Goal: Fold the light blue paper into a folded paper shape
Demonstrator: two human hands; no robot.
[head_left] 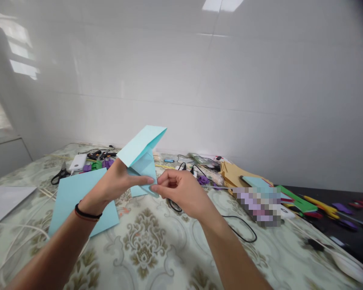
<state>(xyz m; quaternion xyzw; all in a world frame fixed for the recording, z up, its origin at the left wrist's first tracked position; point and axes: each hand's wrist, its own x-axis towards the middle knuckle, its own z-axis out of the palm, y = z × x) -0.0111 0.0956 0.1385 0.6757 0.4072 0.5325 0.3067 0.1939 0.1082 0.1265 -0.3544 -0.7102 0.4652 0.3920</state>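
holding up a folded paper (143,143) are both hands. the paper is light blue, and it is in the air, past the blue sheet (74,197) and to its right. its top flap leans over, with a gap under it. the left hand (115,181) grips it, thumb flat on the front; the other fingers are hidden behind. the right hand (181,191) pinches the low right edge with its thumb and a bent finger, and the two thumbs are near each other. a black band (88,216) goes around the left wrist.

the blue sheet lies on a cloth (145,249) with big leaf shapes, and the left arm goes over it. just past the sheet are black scissors (60,174), a white box (78,162) and some purple bits (108,162). a white paper (9,199) lies to its left. far to the sheet's right are a black cord (245,233), a green book (296,199) and a yellow tool (323,207).
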